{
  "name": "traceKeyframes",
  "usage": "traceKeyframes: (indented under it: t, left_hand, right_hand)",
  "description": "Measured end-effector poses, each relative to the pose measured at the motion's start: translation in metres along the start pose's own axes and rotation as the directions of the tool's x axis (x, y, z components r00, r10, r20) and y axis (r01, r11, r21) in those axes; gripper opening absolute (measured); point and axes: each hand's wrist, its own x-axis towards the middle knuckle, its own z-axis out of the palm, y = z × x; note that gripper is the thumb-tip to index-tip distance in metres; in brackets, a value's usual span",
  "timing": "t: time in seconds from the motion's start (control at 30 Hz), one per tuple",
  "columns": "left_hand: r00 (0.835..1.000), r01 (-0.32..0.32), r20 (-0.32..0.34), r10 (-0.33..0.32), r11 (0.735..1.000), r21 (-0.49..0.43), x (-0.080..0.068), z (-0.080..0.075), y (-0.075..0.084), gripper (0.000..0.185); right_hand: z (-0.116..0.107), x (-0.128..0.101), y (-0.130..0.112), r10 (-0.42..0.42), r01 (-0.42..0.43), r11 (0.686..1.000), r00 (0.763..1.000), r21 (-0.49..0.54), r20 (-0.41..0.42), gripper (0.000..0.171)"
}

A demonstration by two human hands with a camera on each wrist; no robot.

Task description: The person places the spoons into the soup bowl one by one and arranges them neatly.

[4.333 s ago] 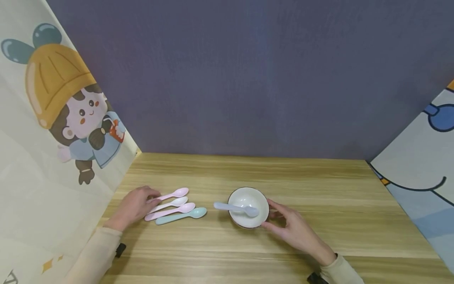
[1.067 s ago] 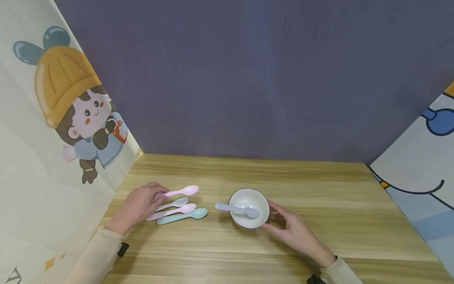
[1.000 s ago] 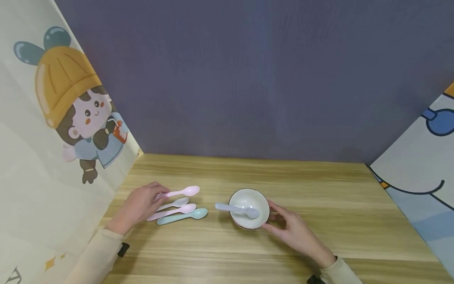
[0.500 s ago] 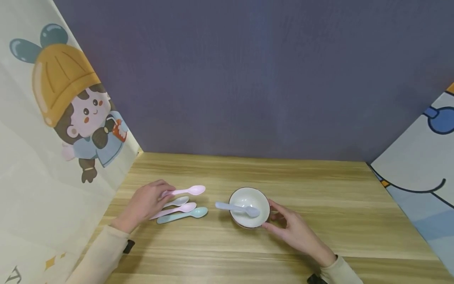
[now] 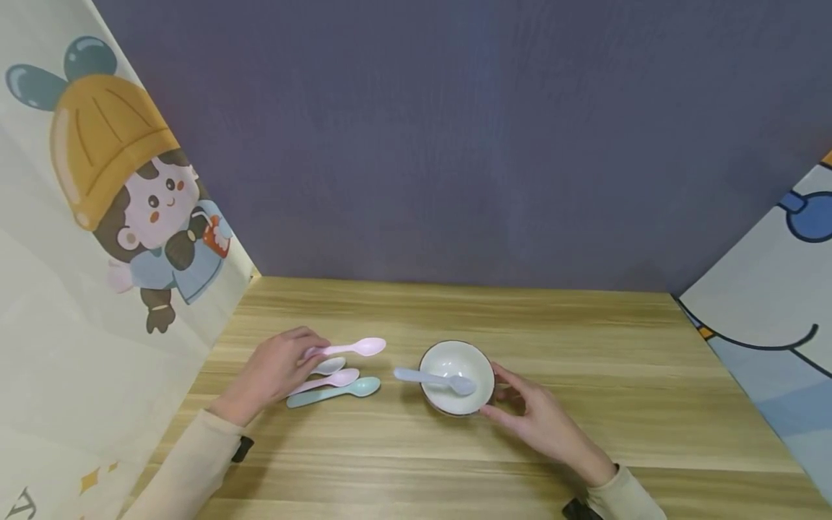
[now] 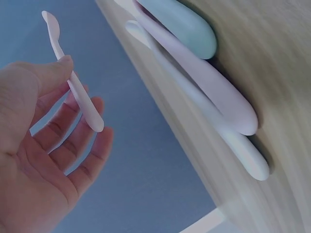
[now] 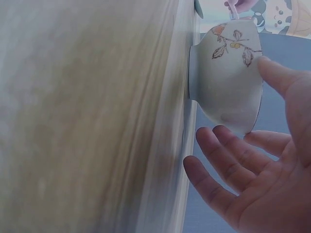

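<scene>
In the head view my left hand (image 5: pixel 276 372) holds a pink spoon (image 5: pixel 369 347) above the left part of the table. The left wrist view shows that spoon's handle (image 6: pixel 83 99) pinched between thumb and fingers. Below it lie a white spoon (image 5: pixel 333 365), another pink spoon (image 5: pixel 342 378) and a teal spoon (image 5: pixel 364 387), side by side. My right hand (image 5: pixel 542 422) grips the right side of a white bowl (image 5: pixel 453 352), thumb and index finger at its rim. A pale blue spoon (image 5: pixel 425 377) rests in the bowl, its handle jutting out left over the rim.
The wooden table (image 5: pixel 416 462) meets a dark blue-grey backdrop (image 5: pixel 455 144) behind. A cartoon-printed panel (image 5: pixel 52 289) rises at the left, and another printed panel (image 5: pixel 767 303) stands at the right. The bowl's outside (image 7: pixel 228 73) carries a leafy branch pattern.
My left hand has picked up the far pink spoon from the row and carried it rightward, toward the bowl. My right hand and the bowl have stayed in place.
</scene>
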Motion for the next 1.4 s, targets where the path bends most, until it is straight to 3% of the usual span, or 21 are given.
traceKeyframes:
  t: [0.5, 1.17, 1.4]
  left_hand:
    - [0.998, -0.050, -0.024, 0.050, 0.999, -0.015, 0.006, 0.000, 0.008, 0.019]
    - [0.999, -0.036, 0.031, 0.036, 0.999, 0.003, 0.013, -0.002, 0.024, 0.020]
    - [0.998, -0.068, 0.004, 0.068, 0.998, -0.013, 0.016, 0.002, 0.028, 0.019]
  right_hand:
    - [0.000, 0.001, -0.001, 0.018, -0.018, 1.000, 1.000, 0.004, 0.006, 0.079]
    - [0.000, 0.000, -0.001, 0.028, -0.028, 1.000, 0.999, -0.004, 0.019, 0.079]
    - [-0.001, 0.000, -0.002, 0.025, -0.025, 1.000, 1.000, 0.013, 0.014, 0.078]
